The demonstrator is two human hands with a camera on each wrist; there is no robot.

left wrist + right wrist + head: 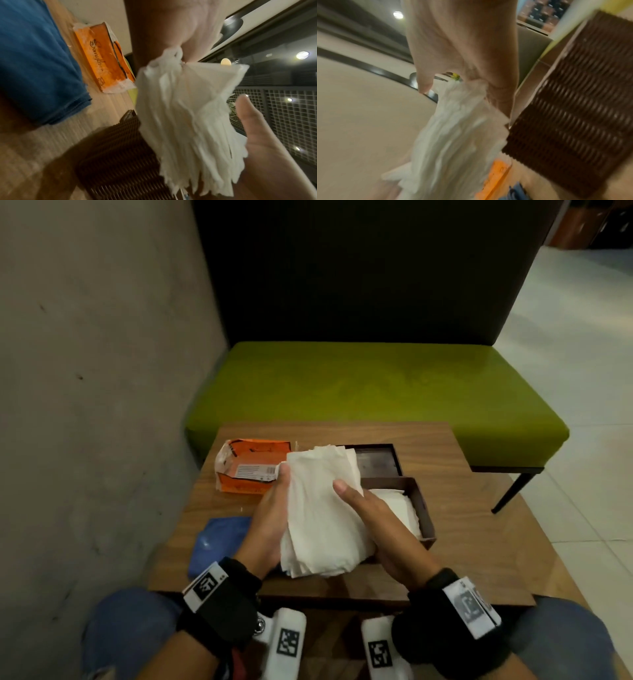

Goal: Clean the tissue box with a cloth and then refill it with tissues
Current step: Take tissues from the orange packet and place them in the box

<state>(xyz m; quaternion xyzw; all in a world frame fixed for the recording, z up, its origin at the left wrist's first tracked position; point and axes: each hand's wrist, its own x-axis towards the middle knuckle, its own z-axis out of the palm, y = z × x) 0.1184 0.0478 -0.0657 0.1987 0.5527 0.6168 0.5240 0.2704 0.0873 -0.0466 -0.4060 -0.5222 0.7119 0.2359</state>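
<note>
I hold a thick stack of white tissues [322,508] above the wooden table, just left of the brown tissue box [423,508]. My left hand [272,508] grips the stack's left side, thumb on its upper edge. On the right side, my right hand [368,510] grips with the thumb on top; its fingers are hidden underneath. More white tissues [394,503] lie inside the open box. In the left wrist view the tissues [185,115] fan out beside the box's woven wall [116,155]. The blurred right wrist view shows the tissues [453,135] next to the box [582,101].
The box's dark lid [376,460] lies behind the box. An orange tissue packet [250,470] sits at the table's back left, and a folded blue cloth [219,539] at the front left. A green bench [376,392] stands beyond the table, a concrete wall on the left.
</note>
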